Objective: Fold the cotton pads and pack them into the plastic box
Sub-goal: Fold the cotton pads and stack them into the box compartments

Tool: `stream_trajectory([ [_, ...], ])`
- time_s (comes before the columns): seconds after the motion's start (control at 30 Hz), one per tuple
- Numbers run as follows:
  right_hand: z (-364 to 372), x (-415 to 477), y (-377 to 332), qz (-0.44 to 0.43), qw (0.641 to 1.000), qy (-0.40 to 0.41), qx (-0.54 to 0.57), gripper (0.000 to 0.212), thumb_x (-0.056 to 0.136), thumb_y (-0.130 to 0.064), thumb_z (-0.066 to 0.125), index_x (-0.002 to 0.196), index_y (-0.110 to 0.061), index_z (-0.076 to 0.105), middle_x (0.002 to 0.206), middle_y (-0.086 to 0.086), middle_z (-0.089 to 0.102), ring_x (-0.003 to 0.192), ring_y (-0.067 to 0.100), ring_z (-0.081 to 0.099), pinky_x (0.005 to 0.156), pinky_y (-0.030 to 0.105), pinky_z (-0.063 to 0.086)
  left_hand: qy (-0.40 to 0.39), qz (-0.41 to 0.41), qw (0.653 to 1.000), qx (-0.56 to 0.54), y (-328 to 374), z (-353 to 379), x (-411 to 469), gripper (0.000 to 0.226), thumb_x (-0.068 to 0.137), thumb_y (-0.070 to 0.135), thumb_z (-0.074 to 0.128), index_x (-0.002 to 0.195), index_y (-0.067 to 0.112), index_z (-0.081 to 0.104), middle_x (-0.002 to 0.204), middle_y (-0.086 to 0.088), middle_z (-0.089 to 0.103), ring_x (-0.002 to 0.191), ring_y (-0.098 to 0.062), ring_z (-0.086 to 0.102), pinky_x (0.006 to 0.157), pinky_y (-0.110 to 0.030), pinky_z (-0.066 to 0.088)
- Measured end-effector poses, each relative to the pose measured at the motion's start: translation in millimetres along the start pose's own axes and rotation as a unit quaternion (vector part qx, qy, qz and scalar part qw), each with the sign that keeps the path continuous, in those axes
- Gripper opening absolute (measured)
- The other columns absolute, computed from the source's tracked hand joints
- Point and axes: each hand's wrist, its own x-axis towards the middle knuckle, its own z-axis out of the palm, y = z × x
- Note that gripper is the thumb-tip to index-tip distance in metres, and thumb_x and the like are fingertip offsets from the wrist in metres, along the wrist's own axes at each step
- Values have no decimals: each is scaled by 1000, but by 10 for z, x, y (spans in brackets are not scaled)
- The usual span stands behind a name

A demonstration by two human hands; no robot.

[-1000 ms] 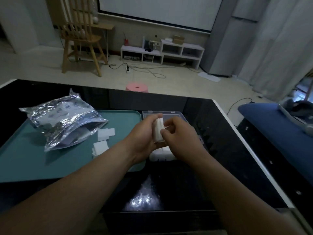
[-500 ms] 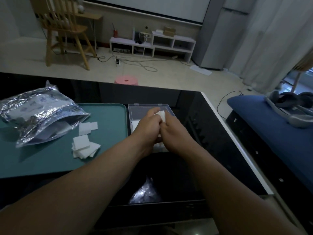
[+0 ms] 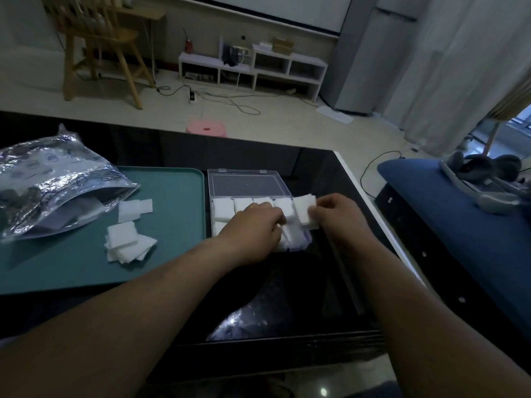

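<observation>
Black and glossy, the table (image 3: 287, 297) takes up the near half of the room, with pale floor, a wooden chair (image 3: 100, 50) and a low white shelf (image 3: 253, 67) beyond it. Over its far right part the person's right hand (image 3: 337, 214) pinches a folded pad (image 3: 306, 212) between thumb and fingertips, a narrow grip on the pad's right edge, with the pad roughly upright. Just under and left of that pinch sits the plastic box (image 3: 305, 243), its clear lid (image 3: 244, 185) lying open on the far side. A row of packed pads (image 3: 224, 209) runs leftward from the grip along the box's far wall, each touching the next. The left hand (image 3: 253, 228) is just left of the grip, knuckles up, fingers curled down into the box onto the pads there (whether it pinches one or merely presses, I cannot tell from where I stand). Well to the left of both hands a teal tray (image 3: 71, 268) lies right beside the box. On it are a heap of loose pads (image 3: 126, 242), a pair of flat pads (image 3: 135, 209) just beyond that, and a crinkled silver bag (image 3: 54, 182) with its mouth open toward the grip. Right of the grip, off the table, is a blue cushion (image 3: 445, 225) with a headset (image 3: 482, 170) on it.
</observation>
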Motion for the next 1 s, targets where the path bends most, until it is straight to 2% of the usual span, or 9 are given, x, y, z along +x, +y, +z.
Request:
stream_trajectory([
  [0.1,139,12,34,-25,996,-10,-87,9,89,-23,73,91,-26,65,94,-4,70,92,16,68,89,45,59,17,13,998,52,-33,80,-2,19,100,27,48,111,25,64,113,-1,59,107,-25,51,91,-42,44],
  [0.3,221,69,103,-33,986,-39,-160,13,88,-27,75,93,-27,63,95,-5,69,88,14,67,85,44,61,37,25,998,46,-66,121,7,3,97,22,49,98,24,51,104,0,56,96,-24,47,84,-42,44],
  [0.43,247,103,105,-34,982,-35,-185,13,86,-27,73,92,-29,62,93,-6,67,87,15,66,85,46,61,33,28,998,40,-74,121,8,8,95,20,51,97,25,45,102,2,53,95,-24,46,82,-41,43],
  [0.5,275,99,89,-44,974,-30,-218,13,86,-28,71,93,-30,60,92,-6,66,84,16,66,82,46,61,42,31,998,37,-82,135,6,8,96,20,51,102,25,48,104,2,55,98,-25,48,83,-42,44],
  [0.63,314,117,56,-55,964,-31,-259,13,89,-27,68,97,-28,58,92,-6,64,83,17,66,82,45,61,38,34,998,47,-85,143,-6,28,99,22,52,127,27,55,118,1,58,109,-24,50,93,-45,46],
  [0.73,336,115,46,-61,956,-31,-284,11,92,-27,65,101,-25,58,93,-4,64,84,19,66,83,45,61,29,34,997,68,-91,150,2,33,101,25,50,132,30,57,123,0,57,113,-25,49,95,-43,45],
  [0.87,376,79,58,-99,937,13,-336,22,93,-30,67,111,-21,60,111,2,60,101,23,60,89,45,57,26,41,994,95,-88,164,-13,36,102,27,44,135,29,59,123,-1,56,115,-26,48,96,-44,44],
  [0.93,347,83,108,-79,949,9,-305,25,93,-32,69,111,-20,58,111,2,59,98,22,61,87,44,58,34,52,993,97,-79,162,-36,35,103,29,43,134,28,59,123,0,56,116,-25,49,95,-43,43],
  [1.0,305,99,168,-40,972,-14,-233,18,93,-33,68,102,-20,58,98,0,64,87,20,63,82,44,59,53,79,989,110,-71,163,-59,37,103,33,42,134,26,59,128,2,57,119,-24,50,95,-43,44],
])
